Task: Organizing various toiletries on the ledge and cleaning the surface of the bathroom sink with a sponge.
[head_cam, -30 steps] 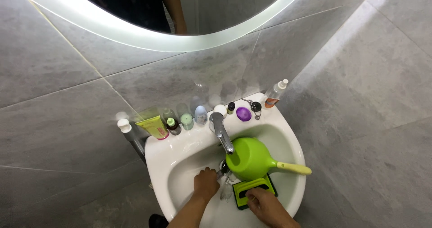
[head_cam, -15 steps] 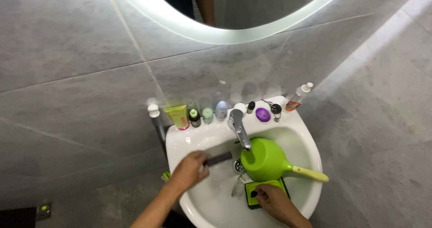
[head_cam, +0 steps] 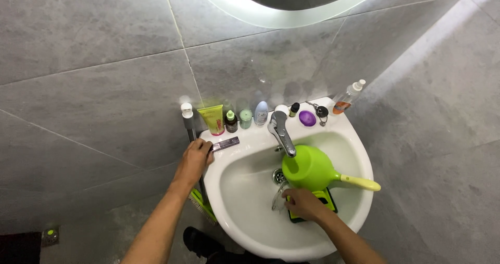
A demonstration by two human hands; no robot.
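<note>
A white sink [head_cam: 229, 199] is fixed to a grey tiled wall. My left hand [head_cam: 195, 159] rests on the sink's left rim, its fingers on one end of a small grey bar-shaped thing [head_cam: 225, 143] that lies flat there. Inside the basin, my right hand [head_cam: 303, 203] presses down on a green and black sponge [head_cam: 328, 199]. A green dipper with a yellow handle [head_cam: 312, 167] sits in the basin just behind that hand, under the chrome tap [head_cam: 281, 131]. The drain [head_cam: 277, 176] shows to its left.
Along the back rim stand a yellow-green tube [head_cam: 213, 119], several small bottles [head_cam: 245, 118], a purple round thing [head_cam: 307, 118] and a clear spray bottle [head_cam: 346, 98]. A white-capped bottle [head_cam: 187, 117] stands left of the sink. A green brush [head_cam: 199, 204] hangs below the rim. A lit mirror [head_cam: 291, 6] is above.
My left hand has moved from the basin up to the left rim and set the grey bar down there. My right hand stays on the sponge. The view has shifted.
</note>
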